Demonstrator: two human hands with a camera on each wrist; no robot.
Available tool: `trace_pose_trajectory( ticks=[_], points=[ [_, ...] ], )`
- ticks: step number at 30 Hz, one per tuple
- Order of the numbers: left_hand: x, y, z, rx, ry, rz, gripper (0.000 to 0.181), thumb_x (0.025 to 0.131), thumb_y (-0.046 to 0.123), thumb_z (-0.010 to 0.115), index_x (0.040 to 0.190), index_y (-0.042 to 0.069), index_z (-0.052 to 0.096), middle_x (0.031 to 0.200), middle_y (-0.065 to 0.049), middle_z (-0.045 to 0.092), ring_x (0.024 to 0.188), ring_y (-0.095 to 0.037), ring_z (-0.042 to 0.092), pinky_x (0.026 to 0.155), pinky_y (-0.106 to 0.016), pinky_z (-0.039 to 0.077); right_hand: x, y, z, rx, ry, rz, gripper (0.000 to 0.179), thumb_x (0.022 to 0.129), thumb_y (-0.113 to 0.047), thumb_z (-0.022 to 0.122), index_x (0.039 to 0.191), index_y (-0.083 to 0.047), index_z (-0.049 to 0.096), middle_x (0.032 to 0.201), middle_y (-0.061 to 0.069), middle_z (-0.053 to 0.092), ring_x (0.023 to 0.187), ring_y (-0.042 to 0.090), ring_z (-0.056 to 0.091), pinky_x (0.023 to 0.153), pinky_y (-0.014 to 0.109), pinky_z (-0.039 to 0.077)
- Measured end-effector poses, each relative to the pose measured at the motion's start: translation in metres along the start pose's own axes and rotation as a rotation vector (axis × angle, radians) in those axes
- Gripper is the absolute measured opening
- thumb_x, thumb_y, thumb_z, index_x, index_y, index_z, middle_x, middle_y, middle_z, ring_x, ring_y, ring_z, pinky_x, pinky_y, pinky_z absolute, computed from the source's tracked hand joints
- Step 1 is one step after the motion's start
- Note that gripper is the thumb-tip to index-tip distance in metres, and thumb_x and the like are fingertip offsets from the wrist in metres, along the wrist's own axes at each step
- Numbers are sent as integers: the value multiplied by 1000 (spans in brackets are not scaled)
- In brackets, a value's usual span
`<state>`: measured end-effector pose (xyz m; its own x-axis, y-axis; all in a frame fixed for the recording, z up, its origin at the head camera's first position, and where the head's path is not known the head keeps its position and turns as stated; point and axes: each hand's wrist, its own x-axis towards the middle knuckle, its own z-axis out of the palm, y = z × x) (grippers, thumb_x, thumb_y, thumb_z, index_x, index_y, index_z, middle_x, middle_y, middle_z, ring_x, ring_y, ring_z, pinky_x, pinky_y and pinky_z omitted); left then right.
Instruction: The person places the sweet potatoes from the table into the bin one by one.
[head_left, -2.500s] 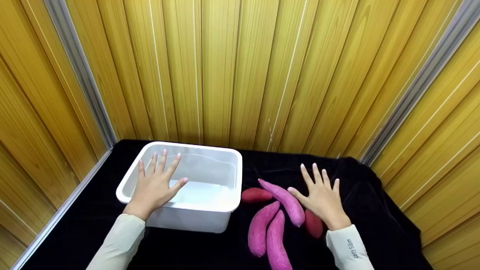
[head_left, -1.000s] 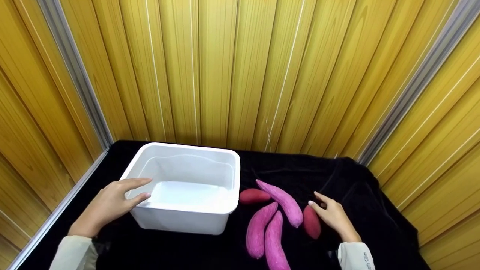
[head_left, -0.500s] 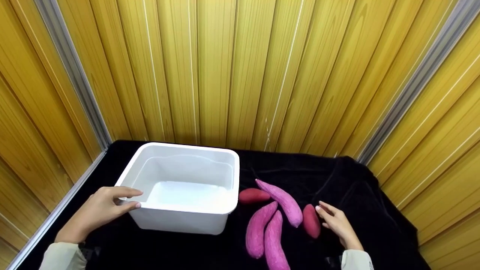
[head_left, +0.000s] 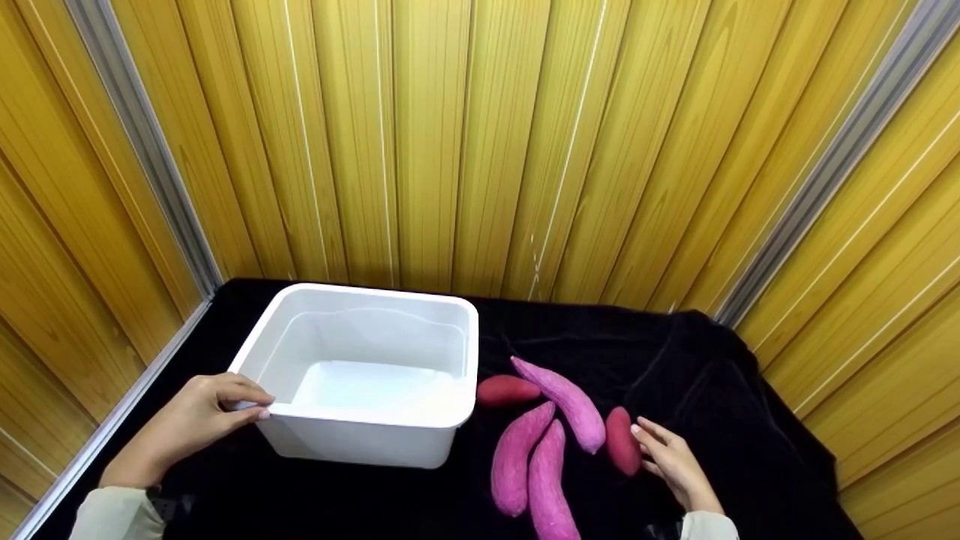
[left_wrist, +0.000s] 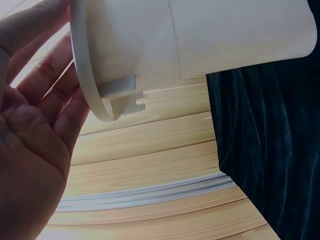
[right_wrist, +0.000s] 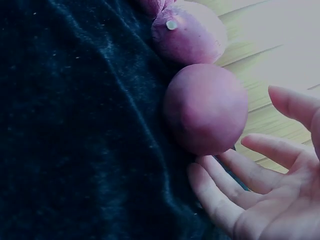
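At the left front corner of a white plastic tub (head_left: 360, 442), my left hand (head_left: 191, 416) grips the rim between thumb and fingers. The left wrist view has the rim (left_wrist: 85, 65) between that thumb and the fingers. My right hand (head_left: 675, 461) lies just right of a short red sweet potato (head_left: 622, 441), fingers loosely bent and holding nothing. In the right wrist view its fingertips are beside the underside of that sweet potato (right_wrist: 206, 110); contact is unclear. Left of it are several long purple sweet potatoes (head_left: 566, 405) and another red sweet potato (head_left: 508, 391).
Black velvet cloth (head_left: 360, 502) covers the table. Yellow wood-look panels (head_left: 420, 150) wall in the back and both sides, with grey metal strips (head_left: 142, 142) at the corners. The tub stands left of the sweet potatoes, close to the back wall.
Both hands were raised with fingers spread. My left came down to the tub's left front corner and took its rim; my right lowered beside the red sweet potato. Tub and sweet potatoes stayed put.
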<state>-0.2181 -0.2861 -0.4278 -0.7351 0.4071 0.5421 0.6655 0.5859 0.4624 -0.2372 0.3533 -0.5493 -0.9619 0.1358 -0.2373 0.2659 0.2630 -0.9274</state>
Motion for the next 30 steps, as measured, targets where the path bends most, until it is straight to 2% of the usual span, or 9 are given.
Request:
trace_pose_trajectory(
  ticks=[5, 11, 19, 26, 30],
  points=[
    [-1, -3, 1, -7, 13, 32, 21, 69, -6, 80, 83, 9, 77, 81, 1, 72, 77, 3, 60, 65, -6, 46, 0, 5, 2, 31, 4, 0, 68, 96, -33, 58, 145, 7, 32, 149, 30, 33, 130, 37, 44, 101, 46, 47],
    [-1, -5, 2, -4, 39, 78, 24, 66, -12, 79, 82, 6, 77, 80, -1, 72, 78, 2, 62, 70, -4, 45, -1, 8, 4, 7, 17, -7, 64, 95, -30, 61, 144, 5, 37, 147, 28, 38, 130, 33, 45, 102, 48, 45],
    [-2, -4, 2, -25, 25, 50, 24, 67, -12, 78, 82, 7, 77, 80, 0, 72, 76, 1, 62, 69, -4, 46, -3, 12, 7, -16, 40, -27, 59, 95, -29, 62, 141, 2, 43, 142, 25, 46, 122, 24, 52, 97, 42, 49],
    [-1, -4, 3, -27, 28, 72, 26, 66, -14, 78, 83, 6, 77, 80, -1, 72, 77, 1, 62, 71, -3, 45, -3, 13, 8, -32, 45, -29, 61, 95, -32, 62, 141, 2, 43, 142, 26, 46, 124, 27, 51, 98, 43, 49],
    [0, -4, 4, -32, 33, 59, 26, 66, -14, 77, 81, 8, 77, 79, 0, 71, 77, 4, 60, 69, -4, 45, -4, 13, 8, -15, 41, -24, 61, 95, -31, 62, 142, 3, 42, 142, 27, 46, 124, 27, 51, 98, 43, 49]
  ],
)
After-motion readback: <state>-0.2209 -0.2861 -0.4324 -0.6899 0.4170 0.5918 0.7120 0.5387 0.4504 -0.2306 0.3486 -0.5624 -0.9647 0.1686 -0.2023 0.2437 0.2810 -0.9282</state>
